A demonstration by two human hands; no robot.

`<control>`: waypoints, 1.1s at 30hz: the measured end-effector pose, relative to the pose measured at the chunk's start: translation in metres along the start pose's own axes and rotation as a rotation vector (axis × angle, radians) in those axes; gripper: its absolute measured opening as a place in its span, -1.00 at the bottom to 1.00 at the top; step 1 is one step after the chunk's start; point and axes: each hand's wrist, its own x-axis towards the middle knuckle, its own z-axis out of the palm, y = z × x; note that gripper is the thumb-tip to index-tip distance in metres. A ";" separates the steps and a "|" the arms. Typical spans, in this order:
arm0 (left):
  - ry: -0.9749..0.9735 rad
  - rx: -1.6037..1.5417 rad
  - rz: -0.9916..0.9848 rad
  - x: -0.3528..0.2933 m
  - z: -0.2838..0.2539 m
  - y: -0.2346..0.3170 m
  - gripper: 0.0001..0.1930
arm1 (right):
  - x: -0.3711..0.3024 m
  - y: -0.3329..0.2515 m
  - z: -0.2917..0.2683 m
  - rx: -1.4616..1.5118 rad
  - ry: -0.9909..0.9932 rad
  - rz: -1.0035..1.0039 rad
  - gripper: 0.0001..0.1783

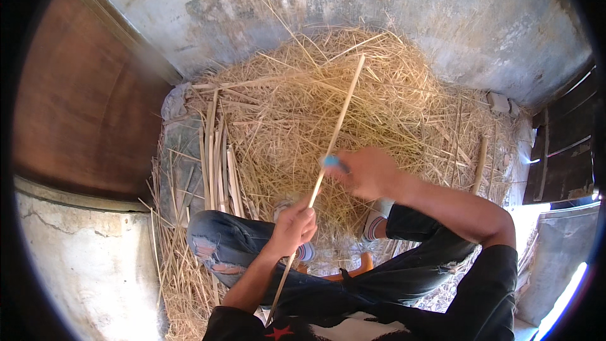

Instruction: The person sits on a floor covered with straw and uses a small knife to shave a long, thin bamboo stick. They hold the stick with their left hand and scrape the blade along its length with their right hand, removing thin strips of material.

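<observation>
A long pale strip of bamboo or wood (341, 115) slants across the middle, its far end over the straw and its near end by my lap. My left hand (293, 230) is closed around its lower part, above my knee. Farther up, my right hand (368, 173) is closed on a small blue tool (331, 161) that meets the strip or lies right beside it. Motion smears this hand and the tool, so the tool's kind and any blade cannot be made out.
A heap of dry straw-like shavings (391, 76) spreads before my feet against a worn plaster wall (353, 0). Several split strips (218, 158) lie left of my knee. A brown panel (76, 101) stands at the left, dark slats (565, 145) at the right. Under me shows an orange seat edge (363, 265).
</observation>
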 end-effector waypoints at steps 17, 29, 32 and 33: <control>-0.220 0.103 0.054 -0.008 0.013 -0.005 -0.44 | 0.017 0.195 -0.100 0.181 0.805 0.501 -0.25; -0.214 0.131 0.122 0.006 0.010 -0.004 -0.42 | -0.002 0.063 -0.072 0.366 0.538 0.153 -0.47; -0.223 0.165 0.107 0.006 0.010 -0.010 -0.40 | 0.003 0.050 -0.053 0.472 0.403 0.099 -0.61; -0.234 0.162 0.110 0.007 0.012 -0.010 -0.40 | 0.005 0.051 -0.047 0.496 0.408 0.085 -0.63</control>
